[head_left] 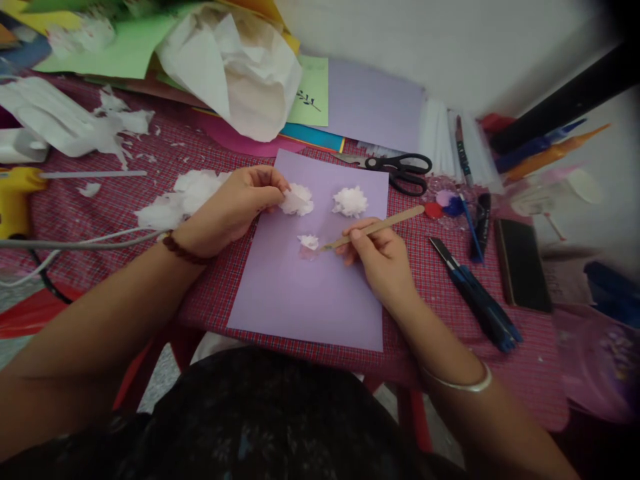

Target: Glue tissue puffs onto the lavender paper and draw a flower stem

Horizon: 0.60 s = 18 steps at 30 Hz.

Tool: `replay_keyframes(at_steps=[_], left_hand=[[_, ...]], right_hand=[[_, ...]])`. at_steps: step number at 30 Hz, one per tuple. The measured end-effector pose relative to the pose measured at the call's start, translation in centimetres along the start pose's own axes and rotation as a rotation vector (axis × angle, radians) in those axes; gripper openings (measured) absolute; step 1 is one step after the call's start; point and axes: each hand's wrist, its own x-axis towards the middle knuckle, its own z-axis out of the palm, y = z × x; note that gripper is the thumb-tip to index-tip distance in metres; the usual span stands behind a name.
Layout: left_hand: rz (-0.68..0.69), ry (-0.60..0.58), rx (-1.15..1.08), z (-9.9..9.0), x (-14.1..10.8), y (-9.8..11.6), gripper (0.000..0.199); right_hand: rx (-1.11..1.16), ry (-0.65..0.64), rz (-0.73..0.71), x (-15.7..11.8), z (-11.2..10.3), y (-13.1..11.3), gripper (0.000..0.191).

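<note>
A sheet of purple paper lies in front of me on a checked tablecloth. My left hand pinches a ruffled white paper piece over the sheet's upper left. In my right hand is a flat wooden stick. Its lower tip touches or hovers just beside a small white paper tuft, which has a pale wet-looking patch below it. Another ruffled white paper flower sits at the sheet's upper right, apart from both hands.
Black-handled scissors lie beyond the sheet. A blue utility knife, a dark phone-like block and a paint palette are on the right. Left are torn white tissue, cables and a yellow glue gun. Crumpled white paper stands behind.
</note>
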Motion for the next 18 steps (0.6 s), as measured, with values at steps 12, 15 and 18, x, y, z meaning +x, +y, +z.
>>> replay_keyframes(at_steps=[12, 15, 18], left_hand=[[-0.153, -0.346, 0.099, 0.1, -1.4, 1.6, 0.014], [-0.124, -0.339, 0.119, 0.0, -1.4, 1.4, 0.009], [-0.116, -0.304, 0.174, -0.3, -1.3, 1.3, 0.007]], right_hand=[[-0.023, 0.03, -0.014, 0.1, 0.3, -0.5, 0.01], [0.019, 0.07, -0.016, 0.1, 0.0, -0.3, 0.01], [0.001, 0.042, 0.005, 0.2, 0.0, -0.1, 0.011]])
